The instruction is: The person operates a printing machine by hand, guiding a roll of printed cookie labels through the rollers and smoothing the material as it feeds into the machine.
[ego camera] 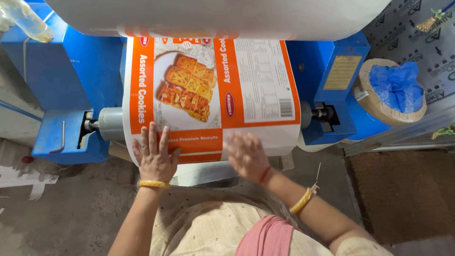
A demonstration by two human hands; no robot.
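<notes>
A wide roll of printed packaging film, orange and white with a picture of biscuits, lies across a grey shaft held between two blue machine supports. My left hand rests flat on the film's lower left, fingers spread. My right hand lies flat on the film's lower middle, blurred with motion. Both wrists wear yellow bangles. Neither hand holds anything.
Blue machine housings stand at the left and right. A cardboard drum lined with blue plastic sits at the right. A large white roll hangs above. A brown mat lies on the concrete floor.
</notes>
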